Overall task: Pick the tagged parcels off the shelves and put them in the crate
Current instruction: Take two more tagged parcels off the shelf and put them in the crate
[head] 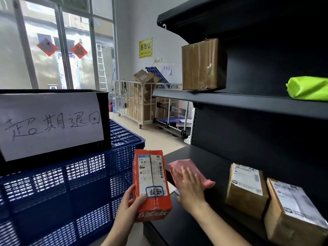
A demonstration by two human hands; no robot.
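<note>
– At the far left, on the blue crates (62, 192), does the black crate (106, 121) with the paper sign (51, 123) hold anything?
– Cannot tell; its inside is hidden behind the wall and rim.
– And the parcel in hand?
– Just right of the blue crates, clear of the shelf, the left hand (129, 203) grips the orange parcel (151, 183) from below, thumb beside its handwritten tag (156, 192). Picked but not crated, I'd say.
– The right hand (191, 185)?
– Flat, fingers straight, resting on the pink parcel (184, 166) at the lower shelf's (204, 157) front-left corner; it grasps nothing.
– What's left?
– Two brown boxes (246, 187) (292, 213) further right, then a taped box (202, 64) and green parcel (308, 89) on the upper shelf (248, 101). None shows a handwritten tag from here, so possibly nothing more.
</note>
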